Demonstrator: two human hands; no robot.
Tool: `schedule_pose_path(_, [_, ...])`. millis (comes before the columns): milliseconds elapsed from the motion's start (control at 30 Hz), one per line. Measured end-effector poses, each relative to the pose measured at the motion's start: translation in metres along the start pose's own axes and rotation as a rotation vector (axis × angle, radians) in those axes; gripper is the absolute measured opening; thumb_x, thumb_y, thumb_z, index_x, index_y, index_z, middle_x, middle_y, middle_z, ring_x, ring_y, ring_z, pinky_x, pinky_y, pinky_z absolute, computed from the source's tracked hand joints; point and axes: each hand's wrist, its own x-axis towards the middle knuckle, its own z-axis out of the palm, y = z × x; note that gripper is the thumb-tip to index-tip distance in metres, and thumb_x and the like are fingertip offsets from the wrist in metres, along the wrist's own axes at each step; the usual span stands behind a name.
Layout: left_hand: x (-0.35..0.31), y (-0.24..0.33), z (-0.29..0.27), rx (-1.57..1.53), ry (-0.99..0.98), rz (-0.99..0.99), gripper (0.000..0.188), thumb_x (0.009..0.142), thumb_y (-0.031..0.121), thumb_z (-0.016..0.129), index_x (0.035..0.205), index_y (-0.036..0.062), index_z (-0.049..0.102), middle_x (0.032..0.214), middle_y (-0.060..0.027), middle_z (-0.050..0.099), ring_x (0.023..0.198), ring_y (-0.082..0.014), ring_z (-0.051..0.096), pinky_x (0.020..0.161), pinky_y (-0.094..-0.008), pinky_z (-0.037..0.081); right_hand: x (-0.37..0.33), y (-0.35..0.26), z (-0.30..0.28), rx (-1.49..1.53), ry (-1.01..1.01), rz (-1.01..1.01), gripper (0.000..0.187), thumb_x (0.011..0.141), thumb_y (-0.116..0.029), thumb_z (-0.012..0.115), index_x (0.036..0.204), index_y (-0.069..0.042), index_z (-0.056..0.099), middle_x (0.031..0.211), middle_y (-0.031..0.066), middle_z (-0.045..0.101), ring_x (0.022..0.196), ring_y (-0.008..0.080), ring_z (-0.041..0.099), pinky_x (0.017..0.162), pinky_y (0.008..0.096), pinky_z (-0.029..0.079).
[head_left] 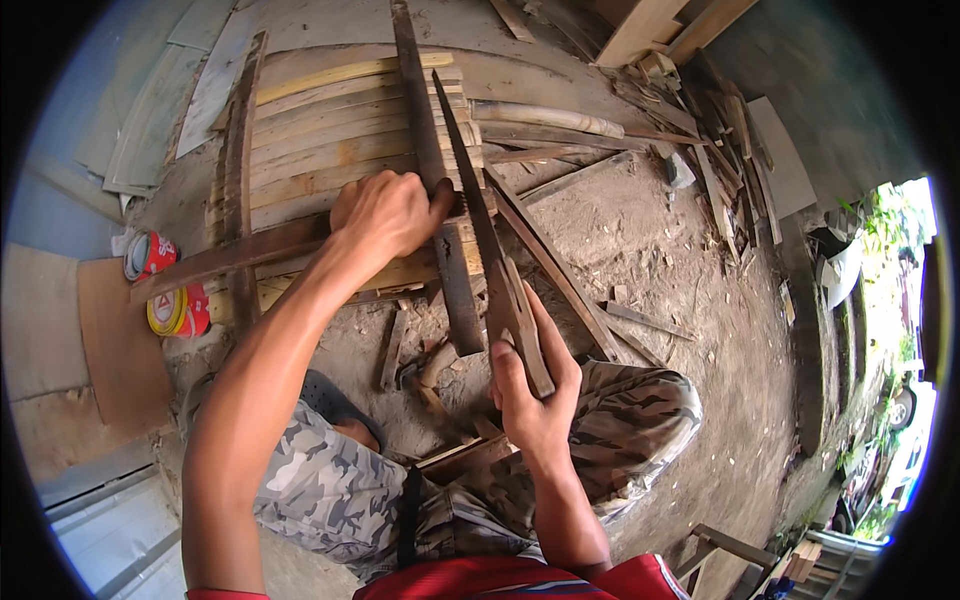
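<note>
Handsaw [487, 232] by slats' [330, 130] right edge; right hand [540, 390] fingers wrapped round handle [507, 310], best hold; blade [469, 175] likely springy | dark strip [240, 257] across slats; left hand [385, 212] fingers curled over it; likely stiff, light

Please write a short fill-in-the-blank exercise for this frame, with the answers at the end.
The right hand grips a ____ by its handle.
The left hand is on a strip made of ____.
The trousers have a ____ pattern.
A yellow-rimmed can lies toward the picture's ____ edge.
Missing words: saw; wood; camouflage; left.
</note>
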Motion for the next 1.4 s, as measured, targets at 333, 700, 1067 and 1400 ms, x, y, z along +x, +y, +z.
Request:
schedule_pose_path(333, [-0.001,0.001,0.004,-0.002,0.099,0.033,0.054,0.098,0.037,0.058,0.057,0.0026,0.066,0.042,-0.0093,0.054,0.034,-0.0186,0.05,0.033,-0.0371,0.039,-0.1,0.013,-0.045,-0.107,-0.022,-0.036,0.064,0.08,0.0,0.054,0.142,0.012,0.045,0.123,0.022,0.068,0.106,0.0207,0.069,0.093,0.0293,0.051])
schedule_pose_path(700, [-0.002,0.005,-0.004,-0.016,0.032,-0.023,0.06,0.102,0.041,0.048,0.061,0.0024,0.069,0.051,-0.0158,0.061,0.043,-0.029,0.061,0.041,-0.0434,0.046,-0.086,-0.003,-0.038,-0.19,-0.066,-0.015,0.062,0.084,-0.001,0.054,0.145,0.01,0.043,0.117,0.0194,0.069,0.102,0.0161,0.066,0.089,0.0272,0.051])
schedule_pose_path(1067, [-0.001,-0.016,0.023,-0.062,0.134,0.093,0.036,0.091,0.014,0.052,0.057,0.0053,0.06,0.045,-0.0081,0.054,0.035,-0.0169,0.043,0.039,-0.0408,0.032,0.0,-0.004,0.002,-0.041,-0.038,0.001,0.063,0.085,0.0,0.055,0.147,0.006,0.044,0.105,0.0123,0.07,0.082,0.0088,0.06,0.074,0.0241,0.051])
schedule_pose_path(1400, [0.002,0.0,0.009,-0.149,0.048,0.075,0.044,0.099,0.018,0.05,0.061,0.0016,0.063,0.044,-0.0063,0.054,0.029,-0.0158,0.041,0.029,-0.0358,0.031,-0.085,-0.013,-0.046,-0.172,-0.088,-0.015,0.065,0.082,0.0,0.053,0.147,0.008,0.043,0.12,0.0184,0.07,0.09,0.0104,0.068,0.078,0.0229,0.053])
